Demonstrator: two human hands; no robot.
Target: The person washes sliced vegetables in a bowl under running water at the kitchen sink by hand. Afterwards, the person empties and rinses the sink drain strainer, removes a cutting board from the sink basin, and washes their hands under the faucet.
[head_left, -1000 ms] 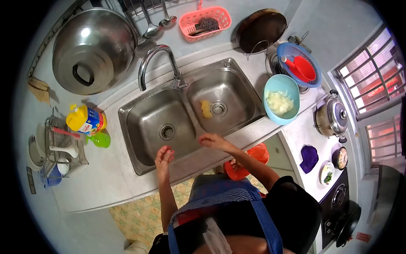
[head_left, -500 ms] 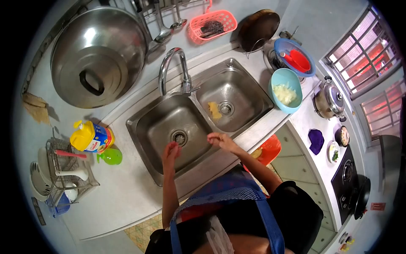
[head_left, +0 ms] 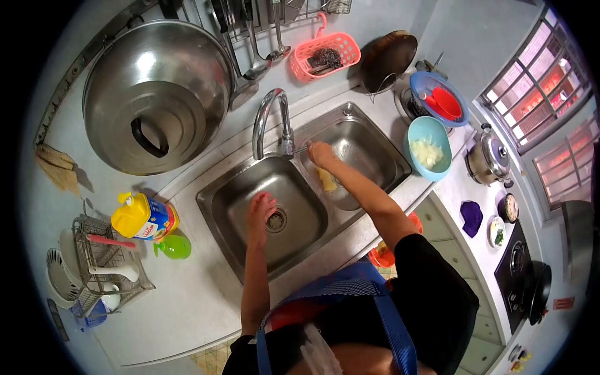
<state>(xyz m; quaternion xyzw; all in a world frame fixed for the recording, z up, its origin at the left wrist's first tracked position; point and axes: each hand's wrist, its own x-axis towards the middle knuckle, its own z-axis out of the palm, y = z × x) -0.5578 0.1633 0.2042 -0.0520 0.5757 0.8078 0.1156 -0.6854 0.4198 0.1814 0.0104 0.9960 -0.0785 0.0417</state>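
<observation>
A double stainless steel sink (head_left: 209,209) is set in the white counter. Between its basins stands a chrome faucet (head_left: 279,125), and my right hand (head_left: 321,154) has its fingers closed at the end of the faucet's side lever (head_left: 301,149). No water stream can be made out. My left hand (head_left: 259,212) hovers over the left basin near the drain (head_left: 276,219), empty, its fingers loosely apart. A yellow sponge-like piece (head_left: 326,180) lies in the right basin, partly hidden by my right forearm.
A light blue bowl (head_left: 412,156) of chopped pale pieces stands right of the sink. Left are a yellow detergent jug (head_left: 134,215), a green bottle (head_left: 174,247) and a dish rack (head_left: 103,250). A large metal lid (head_left: 169,62) hangs on the wall. An orange container (head_left: 382,255) sits below the counter.
My right hand has moved from over the left basin up and forward to the faucet lever. My left hand stays over the left basin, its fingers spread more. The view has shifted slightly.
</observation>
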